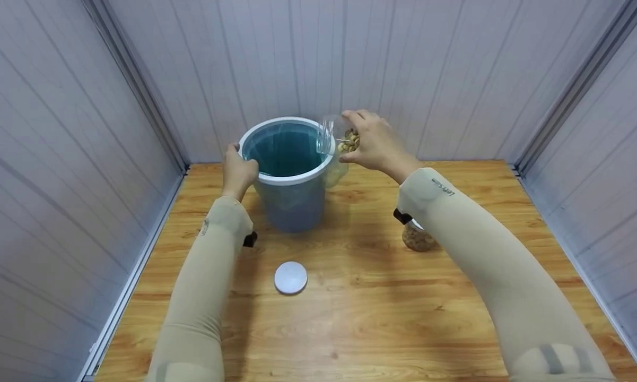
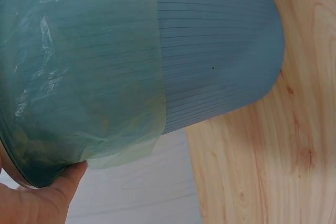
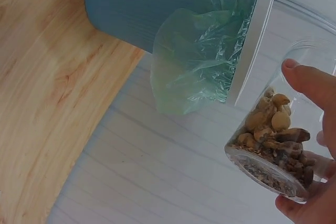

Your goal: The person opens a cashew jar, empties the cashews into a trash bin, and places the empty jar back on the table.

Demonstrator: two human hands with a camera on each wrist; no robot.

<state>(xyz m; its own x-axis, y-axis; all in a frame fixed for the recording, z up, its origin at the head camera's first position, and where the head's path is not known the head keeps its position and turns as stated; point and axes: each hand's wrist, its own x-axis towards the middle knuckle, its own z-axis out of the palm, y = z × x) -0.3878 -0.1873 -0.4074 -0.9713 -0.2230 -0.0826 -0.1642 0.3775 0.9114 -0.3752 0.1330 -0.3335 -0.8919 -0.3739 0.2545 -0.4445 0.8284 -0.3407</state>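
Small dark lettering (image 1: 443, 187) on the cuff of the right beige sleeve (image 1: 477, 244) seems to read "Let's Slim"; a matching mark on the left beige sleeve (image 1: 196, 297) is too small to read. A black piece juts out under each cuff.

The right hand (image 1: 376, 140) holds a clear jar (image 3: 273, 140), thumb on one side and fingers curled round the other. The jar is tipped over with its mouth toward the blue wastebasket (image 1: 294, 209), overlapping the right side of the white rim (image 1: 291, 180) in the head view; whether they touch, I cannot tell. Tan and brown dried pieces (image 3: 275, 124), perhaps mushrooms, lie inside toward its base, with fine crumbs.

The left hand (image 1: 237, 168) grips the wastebasket's left rim, fingers bent over it and the translucent green liner (image 2: 84, 77), which folds down outside the ribbed wall.

The wastebasket stands upright on a glossy wood-grain surface (image 1: 339, 323) with yellow-brown streaks. A round white lid (image 1: 290, 277) lies in front of it. Another jar (image 1: 419, 240) of brown contents stands partly hidden by the right sleeve. Pale grooved panels form the back wall (image 1: 350, 63) and both side walls, with grey trim (image 1: 143, 95) at the corners.
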